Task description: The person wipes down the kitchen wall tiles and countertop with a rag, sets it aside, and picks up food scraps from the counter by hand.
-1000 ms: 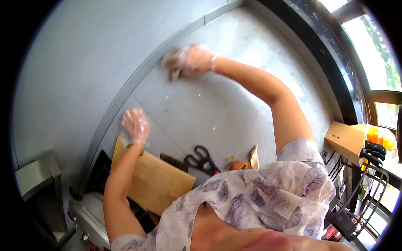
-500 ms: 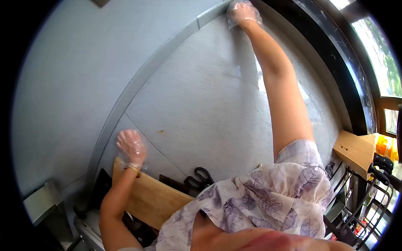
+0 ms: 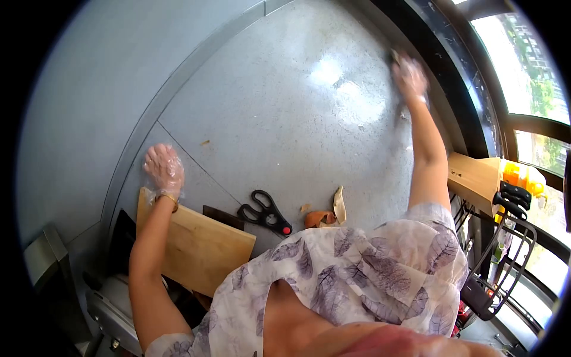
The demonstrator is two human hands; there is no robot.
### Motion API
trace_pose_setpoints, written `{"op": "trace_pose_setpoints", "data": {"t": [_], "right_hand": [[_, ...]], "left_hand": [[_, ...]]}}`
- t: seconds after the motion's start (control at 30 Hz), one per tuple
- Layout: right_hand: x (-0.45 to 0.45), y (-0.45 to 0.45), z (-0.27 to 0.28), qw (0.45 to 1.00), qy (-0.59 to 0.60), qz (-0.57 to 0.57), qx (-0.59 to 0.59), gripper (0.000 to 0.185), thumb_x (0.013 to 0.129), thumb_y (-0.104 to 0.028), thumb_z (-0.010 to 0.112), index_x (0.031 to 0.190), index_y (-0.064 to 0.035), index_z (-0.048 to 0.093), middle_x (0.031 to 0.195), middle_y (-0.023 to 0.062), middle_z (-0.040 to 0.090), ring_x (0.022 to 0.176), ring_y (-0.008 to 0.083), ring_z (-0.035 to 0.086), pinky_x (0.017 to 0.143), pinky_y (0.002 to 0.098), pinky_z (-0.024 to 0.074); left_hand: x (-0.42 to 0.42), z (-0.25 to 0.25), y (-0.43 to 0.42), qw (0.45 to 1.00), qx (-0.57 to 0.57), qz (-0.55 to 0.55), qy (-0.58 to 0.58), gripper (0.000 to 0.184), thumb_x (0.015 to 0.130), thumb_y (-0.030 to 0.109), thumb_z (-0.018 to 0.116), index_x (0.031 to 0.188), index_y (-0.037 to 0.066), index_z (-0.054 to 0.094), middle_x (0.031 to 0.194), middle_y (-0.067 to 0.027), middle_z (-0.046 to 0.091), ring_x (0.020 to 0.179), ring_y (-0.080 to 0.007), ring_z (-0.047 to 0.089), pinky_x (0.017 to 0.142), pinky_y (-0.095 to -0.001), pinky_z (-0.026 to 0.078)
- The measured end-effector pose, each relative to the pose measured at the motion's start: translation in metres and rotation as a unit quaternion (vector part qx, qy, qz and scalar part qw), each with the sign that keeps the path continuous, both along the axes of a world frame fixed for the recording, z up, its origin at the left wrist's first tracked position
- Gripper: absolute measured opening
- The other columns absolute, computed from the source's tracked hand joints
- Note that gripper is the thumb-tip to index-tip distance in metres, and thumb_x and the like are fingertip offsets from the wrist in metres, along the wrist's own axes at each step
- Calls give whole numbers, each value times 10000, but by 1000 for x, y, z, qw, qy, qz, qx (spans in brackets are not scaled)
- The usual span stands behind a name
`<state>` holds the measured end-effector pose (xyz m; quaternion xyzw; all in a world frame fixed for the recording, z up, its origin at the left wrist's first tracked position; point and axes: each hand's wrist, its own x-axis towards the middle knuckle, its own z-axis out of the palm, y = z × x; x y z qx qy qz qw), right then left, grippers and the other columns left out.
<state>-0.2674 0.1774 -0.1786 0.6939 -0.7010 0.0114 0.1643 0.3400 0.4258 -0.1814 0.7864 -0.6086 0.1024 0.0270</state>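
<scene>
My left hand (image 3: 164, 171), in a clear plastic glove, rests with fingers apart on the grey surface (image 3: 262, 113), just beyond the corner of a wooden board (image 3: 202, 247). At the far right of the surface, by the dark raised edge, my gloved right hand (image 3: 410, 77) is blurred by motion; something small and dark shows at its fingertips, too unclear to name. Black-handled scissors (image 3: 262, 213) lie near my body beside a dark flat blade (image 3: 223, 218). Right of them are a brown shell-like piece (image 3: 320, 219) and a pale peel (image 3: 339, 205).
A wooden block (image 3: 474, 180) stands at the right, beside black handles (image 3: 513, 199), an orange-yellow item (image 3: 523, 175) and a black wire rack (image 3: 505, 268). Windows line the right side. A small brown scrap (image 3: 205, 142) lies on the surface.
My right hand has swept from the left part of the surface to the far corner, then right and nearer along the dark edge. My left hand stays near the board's corner.
</scene>
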Motion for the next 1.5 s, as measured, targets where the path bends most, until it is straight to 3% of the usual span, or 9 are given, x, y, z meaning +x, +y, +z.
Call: {"op": "trace_pose_setpoints", "data": {"t": [0.2, 0.27, 0.73, 0.77, 1.0, 1.13, 1.2, 1.33, 1.5], "right_hand": [[-87, 164, 31, 985, -1, -167, 38, 452, 879, -334, 513, 1297, -165, 541, 1222, 57, 609, 1071, 332, 575, 905, 443, 488], [-128, 156, 2, 998, 57, -35, -18, 485, 866, -306, 512, 1308, -107, 522, 1142, 123, 633, 1015, 352, 586, 894, 458, 485], [102, -223, -45, 904, -22, 394, -162, 200, 831, -275, 640, 838, -76, 664, 807, 167, 648, 733, 311, 633, 641, 434, 508], [149, -184, -10, 979, -45, 200, -3, 229, 846, -218, 519, 937, -48, 642, 873, 180, 645, 810, 350, 648, 668, 466, 519], [194, -257, -9, 973, -83, 190, -99, 191, 747, -225, 547, 729, -74, 662, 781, 173, 661, 765, 330, 660, 667, 446, 539], [226, -158, 28, 962, -170, 211, -34, 215, 792, -226, 548, 908, -107, 685, 879, 157, 668, 801, 339, 653, 737, 434, 537], [252, -86, 10, 910, -120, 395, 32, 143, 823, -214, 626, 821, -72, 647, 710, 94, 638, 523, 212, 596, 512, 334, 533], [258, 87, -2, 822, -171, 530, 122, 384, 773, -306, 608, 1077, -70, 616, 1055, 169, 624, 967, 246, 598, 765, 465, 542], [189, 157, 62, 748, -157, 644, 38, 358, 795, -261, 640, 1143, -177, 620, 1001, 103, 630, 991, 220, 594, 743, 429, 551]], "left_hand": [[-5, 6, -3, 1000, 14, 18, 5, 180, 931, 255, 470, 925, 76, 490, 998, -124, 501, 994, -321, 502, 836, -477, 392], [-7, 7, -2, 999, 17, 27, 7, 187, 932, 262, 469, 926, 76, 492, 995, -122, 500, 995, -320, 503, 832, -477, 393], [-5, -4, 7, 999, 22, 23, 8, 163, 916, 222, 478, 878, 68, 441, 971, -138, 448, 973, -332, 457, 837, -471, 338], [-5, -4, 5, 999, 23, 22, 4, 165, 917, 222, 476, 875, 67, 437, 969, -138, 446, 972, -333, 456, 837, -469, 337], [-3, -2, 1, 1000, 17, 20, -1, 156, 915, 216, 469, 876, 69, 439, 964, -137, 445, 971, -331, 450, 850, -452, 333], [-4, -2, 0, 1000, -2, 17, 7, 140, 906, 211, 475, 875, 76, 453, 979, -130, 460, 996, -326, 455, 854, -446, 338], [-5, -3, -1, 1000, -19, 1, 0, 135, 902, 211, 478, 874, 80, 463, 986, -126, 470, 1008, -324, 462, 851, -450, 347], [2, -10, 2, 998, -55, -33, -5, 135, 898, 219, 486, 894, 84, 485, 992, -122, 488, 1013, -320, 475, 848, -462, 365], [6, -15, 1, 999, -30, -2, -21, 159, 914, 235, 483, 910, 76, 487, 990, -125, 496, 1004, -325, 479, 846, -471, 372]]}}
